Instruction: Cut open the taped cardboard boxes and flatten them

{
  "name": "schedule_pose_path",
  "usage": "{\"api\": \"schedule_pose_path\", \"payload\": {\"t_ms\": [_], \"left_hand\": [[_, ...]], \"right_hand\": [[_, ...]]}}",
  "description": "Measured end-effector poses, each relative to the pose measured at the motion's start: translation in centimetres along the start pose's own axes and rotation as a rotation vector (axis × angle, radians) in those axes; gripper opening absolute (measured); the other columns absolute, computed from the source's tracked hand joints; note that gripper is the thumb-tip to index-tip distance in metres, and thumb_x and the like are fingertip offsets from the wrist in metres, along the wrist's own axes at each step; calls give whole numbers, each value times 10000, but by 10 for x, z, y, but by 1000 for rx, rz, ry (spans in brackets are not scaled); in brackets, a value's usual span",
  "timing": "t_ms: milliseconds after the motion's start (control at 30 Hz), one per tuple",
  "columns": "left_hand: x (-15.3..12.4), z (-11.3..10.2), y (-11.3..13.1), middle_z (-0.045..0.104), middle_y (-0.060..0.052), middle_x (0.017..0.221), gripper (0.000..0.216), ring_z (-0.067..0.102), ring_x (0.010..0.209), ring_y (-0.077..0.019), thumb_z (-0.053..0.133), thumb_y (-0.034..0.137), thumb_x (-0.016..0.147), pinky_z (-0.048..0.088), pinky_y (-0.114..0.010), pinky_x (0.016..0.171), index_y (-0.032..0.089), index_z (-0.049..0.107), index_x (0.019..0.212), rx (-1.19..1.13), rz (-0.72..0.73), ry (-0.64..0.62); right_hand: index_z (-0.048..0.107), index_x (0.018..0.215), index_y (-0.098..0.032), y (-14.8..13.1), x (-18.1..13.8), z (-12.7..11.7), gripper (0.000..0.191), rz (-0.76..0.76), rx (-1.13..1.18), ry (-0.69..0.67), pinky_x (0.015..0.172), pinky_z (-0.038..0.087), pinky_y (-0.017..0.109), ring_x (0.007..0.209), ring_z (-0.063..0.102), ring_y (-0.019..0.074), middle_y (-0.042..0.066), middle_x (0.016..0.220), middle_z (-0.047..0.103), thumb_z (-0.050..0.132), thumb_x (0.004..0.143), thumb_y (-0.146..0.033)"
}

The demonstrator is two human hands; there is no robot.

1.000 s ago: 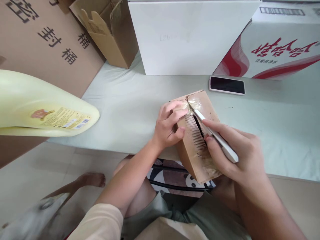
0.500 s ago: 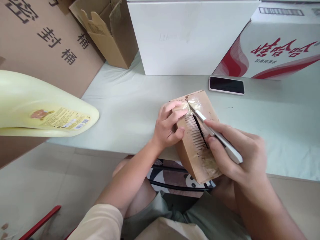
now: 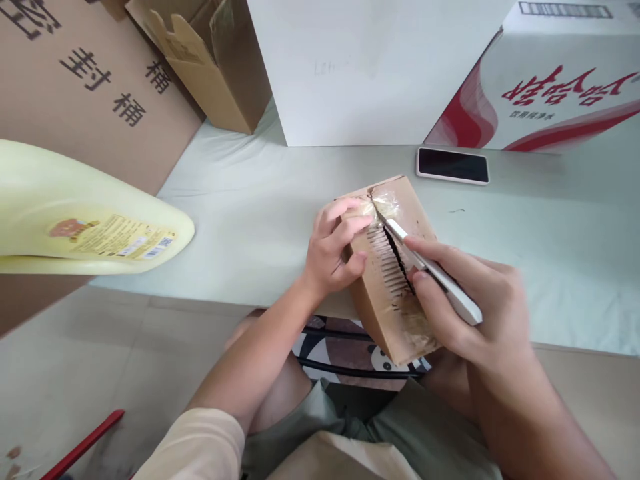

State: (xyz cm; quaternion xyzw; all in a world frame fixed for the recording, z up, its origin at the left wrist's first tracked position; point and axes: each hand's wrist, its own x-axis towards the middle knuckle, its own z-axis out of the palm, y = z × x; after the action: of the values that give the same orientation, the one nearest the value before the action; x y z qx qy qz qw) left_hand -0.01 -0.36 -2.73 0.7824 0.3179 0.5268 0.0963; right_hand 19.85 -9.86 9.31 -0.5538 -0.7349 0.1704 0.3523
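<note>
A small brown cardboard box sealed with clear tape rests at the near edge of the pale table. My left hand grips the box's left side, fingers curled over its top edge. My right hand is closed round a white utility knife. The knife's tip sits in the dark slit along the taped seam on top of the box.
A black phone lies behind the box. A white box, a red-and-white carton, an open brown carton and a large printed cardboard box line the back. A pale yellow plastic piece juts in at left.
The view has shifted slightly. The knife and both hands stay almost in place on the seam. A figure at the lower left has gone, and a red bar shows there.
</note>
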Motion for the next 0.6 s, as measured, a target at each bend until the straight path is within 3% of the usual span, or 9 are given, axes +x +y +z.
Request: {"api": "schedule_pose_path", "payload": {"t_ms": [267, 500, 600], "left_hand": [[-1, -1, -1, 634, -154, 1402, 589, 653, 1306, -326, 304, 682, 1090, 580, -537, 1097, 264, 643, 1331, 27, -10, -30], [-2, -1, 0, 610, -150, 1438, 572, 640, 1335, -340, 297, 669, 1093, 561, -569, 1134, 280, 611, 1371, 16, -18, -21], [-3, -2, -3, 595, -137, 1453, 529, 635, 1331, -342, 343, 635, 1092, 542, -578, 1153, 290, 616, 1387, -42, -6, 12]], "right_hand": [[789, 1163, -282, 10, -12, -2, 315, -143, 39, 145, 421, 465, 287, 493, 611, 139, 12, 787, 777, 623, 938, -139], [816, 1110, -323, -5, -11, -4, 274, -50, -12, 194, 483, 535, 327, 500, 627, 155, 15, 795, 784, 633, 941, -207], [831, 1145, -354, -1, -31, -26, 276, 6, 26, 237, 492, 535, 355, 555, 671, 188, 31, 842, 785, 643, 960, -271]]}}
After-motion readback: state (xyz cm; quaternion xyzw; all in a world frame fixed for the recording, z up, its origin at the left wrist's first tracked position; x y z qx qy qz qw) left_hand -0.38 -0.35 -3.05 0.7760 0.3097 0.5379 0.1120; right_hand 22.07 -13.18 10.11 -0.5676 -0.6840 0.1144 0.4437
